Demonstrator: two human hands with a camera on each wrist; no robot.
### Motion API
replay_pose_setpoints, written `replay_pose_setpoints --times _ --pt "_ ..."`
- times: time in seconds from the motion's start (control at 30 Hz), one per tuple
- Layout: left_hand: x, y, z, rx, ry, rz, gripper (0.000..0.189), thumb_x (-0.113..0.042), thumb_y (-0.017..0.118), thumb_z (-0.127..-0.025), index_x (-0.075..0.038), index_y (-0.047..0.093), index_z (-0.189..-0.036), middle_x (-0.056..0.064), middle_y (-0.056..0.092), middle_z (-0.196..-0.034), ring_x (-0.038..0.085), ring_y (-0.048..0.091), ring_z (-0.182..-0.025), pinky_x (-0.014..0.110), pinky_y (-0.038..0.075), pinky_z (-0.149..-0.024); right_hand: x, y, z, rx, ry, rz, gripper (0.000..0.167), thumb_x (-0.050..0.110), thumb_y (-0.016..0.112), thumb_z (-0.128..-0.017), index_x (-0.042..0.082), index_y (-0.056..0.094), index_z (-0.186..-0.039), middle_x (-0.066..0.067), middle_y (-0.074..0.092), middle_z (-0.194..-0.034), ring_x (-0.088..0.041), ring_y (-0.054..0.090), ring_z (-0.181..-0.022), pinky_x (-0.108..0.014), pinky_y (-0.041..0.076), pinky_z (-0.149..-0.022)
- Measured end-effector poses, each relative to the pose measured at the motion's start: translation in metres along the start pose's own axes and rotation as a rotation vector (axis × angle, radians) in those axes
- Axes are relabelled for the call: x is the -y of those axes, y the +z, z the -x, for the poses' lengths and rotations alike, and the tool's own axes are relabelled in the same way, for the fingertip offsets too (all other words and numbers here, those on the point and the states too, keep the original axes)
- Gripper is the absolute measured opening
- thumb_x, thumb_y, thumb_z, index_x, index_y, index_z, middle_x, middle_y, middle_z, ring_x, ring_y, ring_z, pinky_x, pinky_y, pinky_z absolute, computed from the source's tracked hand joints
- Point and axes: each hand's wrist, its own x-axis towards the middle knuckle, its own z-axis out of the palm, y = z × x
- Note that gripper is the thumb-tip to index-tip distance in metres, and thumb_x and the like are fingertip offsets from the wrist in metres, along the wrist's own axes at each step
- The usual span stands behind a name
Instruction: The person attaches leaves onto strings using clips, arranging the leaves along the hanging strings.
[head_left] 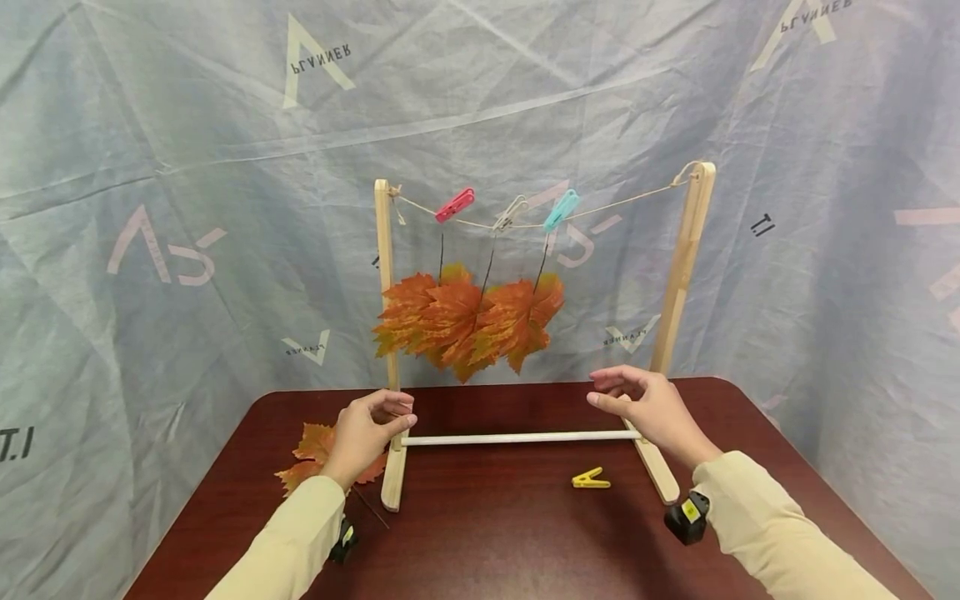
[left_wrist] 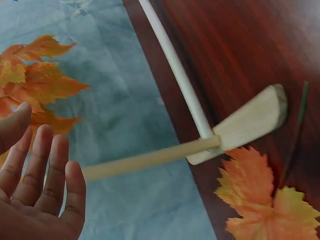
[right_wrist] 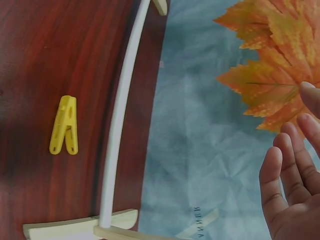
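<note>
My left hand (head_left: pixel 369 429) hovers by the foot of the rack's left post, fingers loosely bent and nothing in them. My right hand (head_left: pixel 648 408), also holding nothing, is in front of the right post. Between the posts runs a string (head_left: pixel 622 202) with a pink clothespin (head_left: pixel 455 205), a white clothespin (head_left: pixel 510 214) and a blue clothespin (head_left: pixel 561 211). Below them hang orange artificial maple leaves (head_left: pixel 457 321) by dark stems. Another maple leaf (left_wrist: pixel 250 200) lies on the table, partly hidden behind my left hand in the head view. A yellow clothespin (right_wrist: pixel 64 125) lies near the right foot.
The wooden rack has a left post (head_left: pixel 385 242), a right post (head_left: pixel 684 267) and a white crossbar (head_left: pixel 517 437) low between its feet. It stands on a dark red table (head_left: pixel 480 550). A grey printed curtain (head_left: pixel 225 125) hangs behind.
</note>
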Motion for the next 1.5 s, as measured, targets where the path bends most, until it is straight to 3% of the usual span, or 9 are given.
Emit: replay_pose_setpoints --times 0.2,0.37,0.5,0.6,0.73,0.93,1.1,1.23,1.5 --pt "0.015 -0.004 0.006 0.009 -0.012 -0.028 0.020 -0.004 0.078 -0.088 -0.006 0.076 -0.108 0.003 0.074 -0.090 0.018 0.069 -0.081 0.031 0.055 -0.072 -0.009 0.005 0.005 0.003 -0.023 0.000 0.034 0.028 0.076 -0.093 0.008 0.071 -0.121 -0.005 0.073 -0.101 -0.021 0.065 -0.091 -0.031 0.051 -0.069" --pt "0.030 -0.006 0.010 0.025 -0.026 -0.041 0.019 -0.003 0.078 -0.088 -0.007 0.076 -0.106 0.003 0.074 -0.090 0.018 0.068 -0.082 0.032 0.055 -0.075 -0.018 0.009 0.009 0.001 0.018 -0.014 0.033 0.027 0.078 -0.092 0.008 0.072 -0.119 -0.006 0.073 -0.102 -0.018 0.065 -0.090 -0.033 0.051 -0.072" --pt "0.042 -0.007 0.014 0.053 -0.053 -0.025 0.018 -0.001 0.078 -0.087 -0.006 0.076 -0.105 0.004 0.073 -0.090 0.018 0.067 -0.082 0.029 0.054 -0.070 -0.027 0.015 0.013 -0.003 0.030 -0.019 0.032 0.025 0.078 -0.092 0.007 0.073 -0.118 -0.016 0.067 -0.126 -0.024 0.065 -0.103 -0.032 0.052 -0.075" --pt "0.053 -0.007 0.016 0.085 -0.065 -0.008 0.019 0.001 0.078 -0.087 -0.004 0.075 -0.105 0.008 0.073 -0.092 0.019 0.067 -0.083 0.026 0.054 -0.067 -0.035 0.020 0.017 -0.012 0.037 -0.032 0.031 0.022 0.079 -0.091 0.005 0.074 -0.117 -0.017 0.066 -0.129 -0.024 0.064 -0.103 -0.029 0.052 -0.074" --pt "0.067 -0.007 0.021 0.128 -0.076 -0.018 0.023 0.002 0.080 -0.085 -0.002 0.074 -0.107 0.011 0.073 -0.097 0.021 0.068 -0.087 0.030 0.055 -0.073 -0.043 0.025 0.022 0.007 0.078 -0.058 0.034 0.022 0.078 -0.091 0.005 0.073 -0.120 -0.010 0.071 -0.111 -0.019 0.064 -0.094 -0.030 0.053 -0.072" --pt "0.081 -0.009 0.026 0.175 -0.101 -0.069 0.034 0.000 0.084 -0.080 -0.002 0.073 -0.112 0.011 0.072 -0.101 0.028 0.069 -0.094 0.041 0.056 -0.082 -0.054 0.034 0.026 0.007 0.108 -0.076 0.033 0.020 0.080 -0.090 0.005 0.073 -0.119 -0.007 0.073 -0.100 -0.017 0.064 -0.087 -0.028 0.049 -0.069" --pt "0.089 -0.010 0.030 0.207 -0.127 -0.100 0.038 -0.001 0.085 -0.079 -0.003 0.073 -0.114 0.009 0.071 -0.102 0.028 0.067 -0.095 0.044 0.055 -0.084 -0.063 0.040 0.028 0.003 0.107 -0.105 0.031 0.017 0.080 -0.090 0.004 0.073 -0.117 -0.009 0.074 -0.103 -0.015 0.063 -0.084 -0.026 0.049 -0.068" --pt "0.095 -0.010 0.031 0.214 -0.112 -0.120 0.040 0.000 0.087 -0.076 -0.004 0.073 -0.113 0.008 0.072 -0.101 0.027 0.067 -0.093 0.048 0.054 -0.086 -0.067 0.043 0.029 0.016 0.143 -0.134 0.032 0.016 0.079 -0.090 0.002 0.072 -0.118 -0.010 0.073 -0.107 -0.015 0.063 -0.083 -0.029 0.052 -0.066" --pt "0.108 -0.008 0.034 0.230 -0.144 -0.224 0.044 0.000 0.091 -0.069 -0.008 0.075 -0.109 -0.001 0.071 -0.098 0.021 0.066 -0.092 0.048 0.053 -0.087 -0.076 0.051 0.031 0.022 0.199 -0.125 0.031 0.015 0.081 -0.088 0.001 0.073 -0.115 -0.009 0.074 -0.101 -0.014 0.063 -0.078 -0.031 0.053 -0.063"
